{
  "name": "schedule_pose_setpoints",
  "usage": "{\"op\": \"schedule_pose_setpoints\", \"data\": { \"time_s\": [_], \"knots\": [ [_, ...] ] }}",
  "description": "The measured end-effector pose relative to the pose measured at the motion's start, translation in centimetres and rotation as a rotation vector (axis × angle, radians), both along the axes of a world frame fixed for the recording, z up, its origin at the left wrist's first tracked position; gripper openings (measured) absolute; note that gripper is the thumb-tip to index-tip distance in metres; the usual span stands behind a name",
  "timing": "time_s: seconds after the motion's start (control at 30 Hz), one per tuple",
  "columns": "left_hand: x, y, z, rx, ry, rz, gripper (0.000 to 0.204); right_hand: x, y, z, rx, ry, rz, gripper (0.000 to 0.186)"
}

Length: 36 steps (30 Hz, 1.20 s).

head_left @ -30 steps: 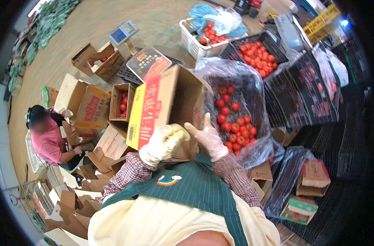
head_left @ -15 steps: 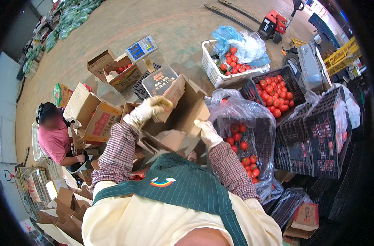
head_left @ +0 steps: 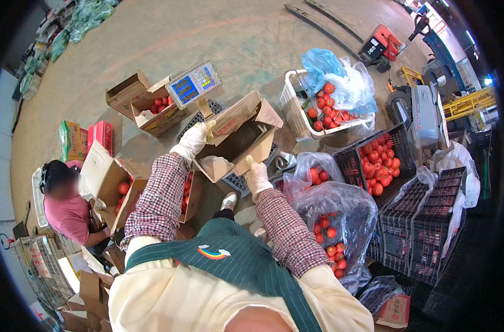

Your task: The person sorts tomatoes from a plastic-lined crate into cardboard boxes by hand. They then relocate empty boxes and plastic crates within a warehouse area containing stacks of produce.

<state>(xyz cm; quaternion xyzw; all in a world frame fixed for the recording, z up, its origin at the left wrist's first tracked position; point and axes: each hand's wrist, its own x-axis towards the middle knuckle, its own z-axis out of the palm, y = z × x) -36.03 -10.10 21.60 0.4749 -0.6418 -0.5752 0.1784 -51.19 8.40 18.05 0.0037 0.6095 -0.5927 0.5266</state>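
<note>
An open cardboard box [head_left: 261,147] hangs tilted in front of me, between my two gloved hands, over the platform of the weighing scale [head_left: 194,84]. My left hand [head_left: 191,140] grips its left side, fingers closed on the cardboard near the top edge. Along the near edge, my right hand [head_left: 257,177] pinches the rim. The box's inside is dark, and no tomatoes show in it. To the right of my right hand, a plastic-lined crate [head_left: 356,224] holds red tomatoes [head_left: 330,232].
A white crate [head_left: 292,103] of tomatoes and plastic bags stands ahead right, beside a black crate [head_left: 405,145] of tomatoes. Tomato-filled cartons [head_left: 160,123] lie left. A person in pink [head_left: 69,218] works at the left. A red pallet truck [head_left: 380,44] stands far right.
The box has moved forward, away from my body, over the scale, with both hands still on it. My view has shifted, and my feet now show below the box.
</note>
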Motion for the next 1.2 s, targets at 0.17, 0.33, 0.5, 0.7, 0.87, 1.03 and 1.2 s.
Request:
{"op": "schedule_pose_setpoints", "data": {
  "time_s": [0.17,0.33,0.5,0.7,0.87,1.03,1.2],
  "knots": [
    [0.7,-3.1,-4.1,-0.03,-0.101,-0.023,0.036,1.3,-2.7,0.2,0.074,-0.119,0.118,0.051],
    [0.3,-1.5,-1.7,-0.767,-0.654,-0.34,0.068,0.0,-1.5,2.7,0.033,-0.077,0.433,0.046],
    [-1.1,1.9,0.9,-1.086,-0.388,-0.109,0.056,-3.2,7.0,2.8,0.157,-0.029,0.417,0.036],
    [-6.6,9.9,2.5,-1.031,-0.094,-0.352,0.035,-5.3,24.7,-0.5,0.145,-0.093,-0.092,0.032],
    [-12.8,18.1,2.7,-1.028,-0.177,-0.752,0.027,-4.0,38.9,-1.0,-0.089,-0.116,-0.524,0.042],
    [-17.3,26.4,0.6,-0.755,-0.022,-0.876,0.018,-4.9,53.3,-3.0,-0.155,0.045,-0.993,0.04],
    [-22.1,39.8,-2.0,-0.428,-0.065,-1.149,0.027,-7.9,62.3,-5.2,0.108,-0.053,-1.285,0.034]
  ]
}}
